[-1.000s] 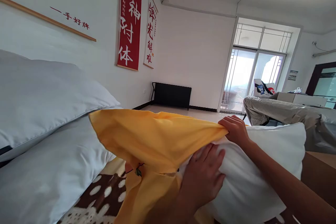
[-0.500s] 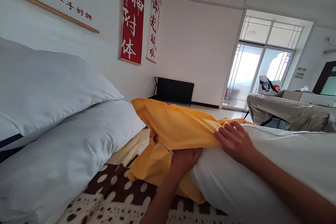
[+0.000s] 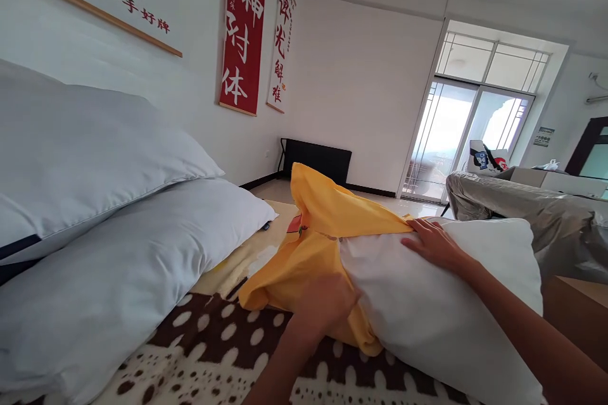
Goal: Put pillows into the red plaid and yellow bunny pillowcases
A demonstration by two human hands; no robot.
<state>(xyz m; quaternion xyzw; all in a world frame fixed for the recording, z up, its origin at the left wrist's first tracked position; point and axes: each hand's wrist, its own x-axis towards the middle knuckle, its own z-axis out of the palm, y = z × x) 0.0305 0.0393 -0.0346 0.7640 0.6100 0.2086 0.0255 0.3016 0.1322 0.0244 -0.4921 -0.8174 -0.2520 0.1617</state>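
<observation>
A white pillow (image 3: 456, 291) lies at the right with its left end inside a yellow pillowcase (image 3: 327, 202), whose opening gapes around it. My right hand (image 3: 434, 243) rests on top of the pillow at the case's upper edge, fingers spread and open. Lower and to the left, my left hand (image 3: 330, 300) is in front of the lower flap of the case, near the pillow's end. It is blurred by motion, and whether its fingers hold the cloth cannot be made out.
Two white pillows (image 3: 190, 228) are stacked at the left on a brown and cream patterned blanket (image 3: 228, 348). A cardboard box (image 3: 579, 304) stands at the right edge. Behind are a black panel (image 3: 316, 161) and plastic-wrapped furniture (image 3: 513, 202).
The pillow's right end has come down into view. The case's upper flap has risen and opened wider. My left hand has come out from under it, and my right hand's fingers have spread.
</observation>
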